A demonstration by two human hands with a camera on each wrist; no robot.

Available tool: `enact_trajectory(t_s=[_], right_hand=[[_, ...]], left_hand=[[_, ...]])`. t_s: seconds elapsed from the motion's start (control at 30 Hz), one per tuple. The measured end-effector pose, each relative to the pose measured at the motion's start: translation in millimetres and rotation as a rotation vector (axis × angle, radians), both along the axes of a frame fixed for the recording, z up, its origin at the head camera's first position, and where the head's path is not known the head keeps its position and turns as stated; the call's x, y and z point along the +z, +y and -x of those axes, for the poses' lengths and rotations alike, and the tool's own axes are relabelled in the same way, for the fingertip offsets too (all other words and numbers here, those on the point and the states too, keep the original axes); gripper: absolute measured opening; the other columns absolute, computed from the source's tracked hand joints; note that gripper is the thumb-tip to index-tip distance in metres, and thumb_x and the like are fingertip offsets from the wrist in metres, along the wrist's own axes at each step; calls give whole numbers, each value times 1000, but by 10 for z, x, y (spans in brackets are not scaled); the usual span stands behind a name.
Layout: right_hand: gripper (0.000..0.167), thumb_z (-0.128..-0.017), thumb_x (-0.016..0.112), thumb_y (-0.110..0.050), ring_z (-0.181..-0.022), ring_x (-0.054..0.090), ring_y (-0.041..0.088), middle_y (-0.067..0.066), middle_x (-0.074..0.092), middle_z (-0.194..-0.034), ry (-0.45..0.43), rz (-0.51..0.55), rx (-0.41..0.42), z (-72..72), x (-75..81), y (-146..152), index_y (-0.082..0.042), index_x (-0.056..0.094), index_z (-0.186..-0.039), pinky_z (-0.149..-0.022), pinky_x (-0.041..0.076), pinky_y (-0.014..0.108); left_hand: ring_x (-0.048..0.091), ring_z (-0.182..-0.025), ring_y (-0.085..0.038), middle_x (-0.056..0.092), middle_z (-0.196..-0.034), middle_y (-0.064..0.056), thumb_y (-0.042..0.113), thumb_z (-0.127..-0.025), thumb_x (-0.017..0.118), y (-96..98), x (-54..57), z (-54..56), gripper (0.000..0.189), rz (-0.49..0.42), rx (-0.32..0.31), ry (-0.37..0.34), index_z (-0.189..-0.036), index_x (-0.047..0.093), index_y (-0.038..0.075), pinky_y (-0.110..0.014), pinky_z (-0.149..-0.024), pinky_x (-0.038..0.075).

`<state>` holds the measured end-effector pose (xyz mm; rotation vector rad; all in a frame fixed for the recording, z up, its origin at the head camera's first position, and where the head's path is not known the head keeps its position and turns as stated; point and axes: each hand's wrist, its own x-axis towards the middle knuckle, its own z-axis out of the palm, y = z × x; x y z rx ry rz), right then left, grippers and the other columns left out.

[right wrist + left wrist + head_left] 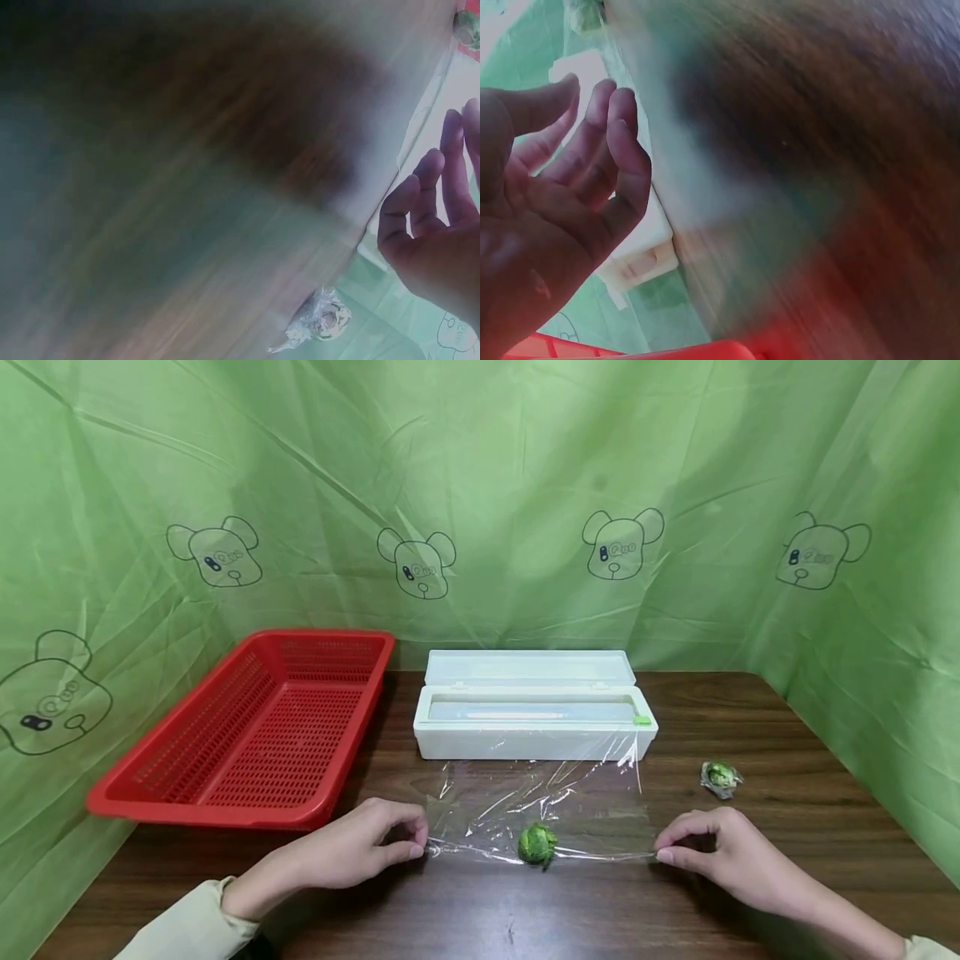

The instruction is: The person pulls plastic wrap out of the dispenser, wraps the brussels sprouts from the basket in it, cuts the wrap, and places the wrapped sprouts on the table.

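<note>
A sheet of cling film [480, 802] stretches toward me from the front of a white cling film dispenser [525, 745], whose lid stands raised at the back. My left hand [367, 843] pinches the film's near left corner between thumb and fingers. The near right corner is pinched by my right hand [731, 856]. Between the hands, a green Brussels sprout [536, 844] lies at the film's near edge. Another sprout wrapped in film [722, 777] sits on the table beyond my right hand; the right wrist view also catches this wrapped sprout [328, 318].
A red plastic basket [315, 817] with perforated walls stands left of the dispenser, close to my left forearm. A green slider [642, 720] sits at the dispenser's right end. Green cloth [510, 485] with bear drawings hangs behind and beside the brown wooden table [450, 918].
</note>
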<state>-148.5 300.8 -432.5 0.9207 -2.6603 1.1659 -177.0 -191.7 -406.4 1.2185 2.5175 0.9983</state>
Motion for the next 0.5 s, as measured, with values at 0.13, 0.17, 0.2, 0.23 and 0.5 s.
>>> enact_trajectory(t_s=[0.13, 0.17, 0.2, 0.23, 0.5], right_hand=[[12, -92, 82, -10, -83, 67, 4, -14, 75, -89, -58, -12, -49, 27, 19, -7, -22, 80, -94, -71, 54, 23], [11, -93, 81, -10, -82, 66, 4, -14, 74, -88, -72, -12, -56, 36, 17, -14, -21, 80, -94, -69, 54, 24], [10, -93, 81, -11, -80, 66, 3, -14, 74, -87, -79, -12, -64, 46, 13, -23, -21, 80, -94, -68, 54, 24], [9, -93, 81, -11, -79, 65, 3, -14, 74, -86, -86, -13, -67, 56, 10, -32, -20, 81, -94, -67, 53, 24], [9, -93, 82, -13, -82, 62, 1, -17, 72, -88, -80, -79, -93, 126, -20, -86, -21, 80, -91, -70, 51, 24]], left_hand=[[59, -83, -4, 63, -84, 16, 8, -100, 71, 15, -8, 1, 20, -16, 57, -8, -92, 63, 25, -32, -77, 53], [59, -83, -4, 63, -84, 16, 8, -100, 71, 19, -11, 3, 20, -21, 69, -12, -92, 63, 24, -32, -77, 53], [59, -83, -4, 63, -84, 16, 9, -100, 71, 23, -15, 4, 19, -22, 83, -16, -92, 64, 24, -32, -77, 53], [59, -83, -4, 63, -84, 16, 9, -100, 71, 28, -20, 6, 20, -20, 98, -19, -91, 64, 24, -32, -77, 53], [62, -88, -8, 65, -97, 7, -3, -92, 73, 173, 29, -123, 22, 8, 342, 69, -105, 73, 15, -31, -78, 55]])
